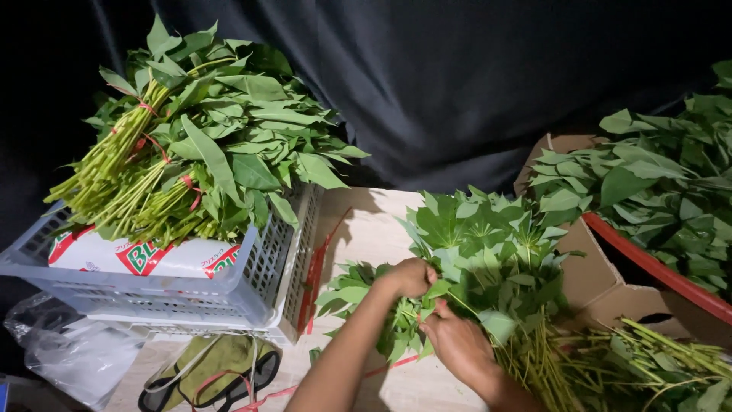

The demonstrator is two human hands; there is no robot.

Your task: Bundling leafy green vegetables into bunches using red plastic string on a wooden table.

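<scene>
the left hand is closed over the top of a loose bunch of leafy stems lying on the desk, its grip wrapped round a few stalks just under the leaves. the right hand sits just beside it, fingers curled in among the same leaves – whether it pinches a stem or only steadies the bunch cannot be told, as the foliage hides the fingertips. the bunch fans out to the right, its pale green stalks trailing toward the lower right corner.

to do this well, it seems wise to keep the stalk ends level and the grip firm but soft, since the leaves look thin and would likely bruise or tear if squeezed hard.

the desk is pale wood, lit brightly from above. at the left a grey slatted crate carries tied bundles of greens bound with red bands, laid on a white printed bag. a red strip hangs by the crate. at the right a cardboard box with a red rim holds more loose leaves. behind everything hangs a dark cloth – a clear plastic bag and an olive pouch lie lower left.
</scene>
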